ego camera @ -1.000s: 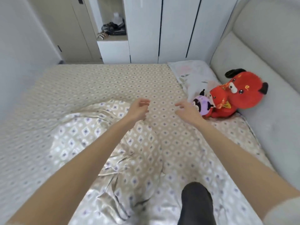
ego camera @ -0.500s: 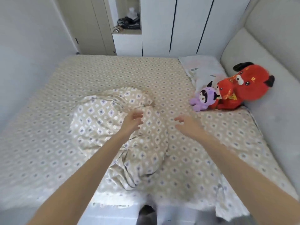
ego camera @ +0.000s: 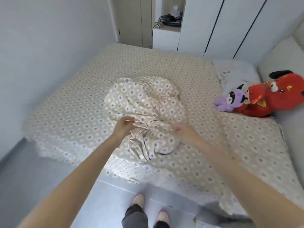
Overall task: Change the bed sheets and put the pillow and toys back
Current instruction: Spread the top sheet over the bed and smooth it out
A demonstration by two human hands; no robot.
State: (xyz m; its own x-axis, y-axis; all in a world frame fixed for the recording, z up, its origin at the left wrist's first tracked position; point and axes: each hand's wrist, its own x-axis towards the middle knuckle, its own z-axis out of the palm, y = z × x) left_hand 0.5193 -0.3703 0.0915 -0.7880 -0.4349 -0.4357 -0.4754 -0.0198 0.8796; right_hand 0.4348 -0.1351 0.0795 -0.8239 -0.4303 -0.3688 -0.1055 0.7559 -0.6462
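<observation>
Bed: top covered by a beige diamond-print sheet, lying fairly flat. Its near edge hangs loose over the side and does not appear tucked.

Bundle: a second cloth of like print, crumpled into a rounded mound on the middle of the bed, toward the near side. Creases converge at its near part, between the hands.

Left hand: at the bundle's near-left edge, fingers curled against the folds. Whether they pinch cloth cannot be told.

Right hand: motion-blurred, at the bundle's near-right edge, fingers spread and clamped on nothing visible. The two hands are apart, with the gathered folds between them.

Pillow: at the far right corner, against the headboard. Purple toy and red toy lie touching each other just beside it, well apart from the bundle.

Handling assessment: the bundle looks light, limp and thin; a slight sheen suggests it may slide through a loose grip. It will not keep its shape when lifted, and loose ends are likely to trail. Best hold, in my judgement, is at the knot of converging folds with both hands, or scooped from beneath on either side. A single pinch at an outer edge would probably unroll the mound across the bed
</observation>
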